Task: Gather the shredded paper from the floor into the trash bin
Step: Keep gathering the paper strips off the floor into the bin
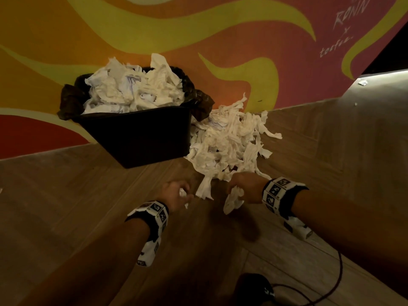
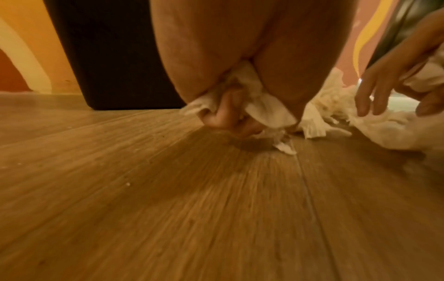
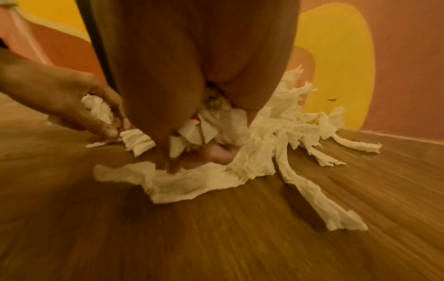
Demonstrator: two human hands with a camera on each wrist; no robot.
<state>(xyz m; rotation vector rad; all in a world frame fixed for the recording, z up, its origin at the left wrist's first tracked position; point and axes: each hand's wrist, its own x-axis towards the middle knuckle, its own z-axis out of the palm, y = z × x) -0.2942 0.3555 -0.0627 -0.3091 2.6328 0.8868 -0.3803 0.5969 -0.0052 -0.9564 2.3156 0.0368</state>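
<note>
Crouched mid-gather, my left hand point(image 1: 176, 193) and right hand point(image 1: 245, 188) each clenched shredded paper point(image 1: 229, 140) off the floor point(image 1: 88, 206); next, I judged, came lifting into the overfull trash bin point(image 1: 136, 138).

Right hand point(image 3: 192, 106), centre to 12 o'clock: fingers curled around shredded paper point(image 3: 240, 167), fingertips down at the wooden floor point(image 3: 216, 237). Strips fan toward 3 and 5 o'clock. Left hand point(image 3: 60, 100), 9 o'clock: grips a paper wad point(image 3: 98, 108) (partly hidden). Orange-and-yellow wall point(image 3: 336, 66), 1 o'clock.
</note>
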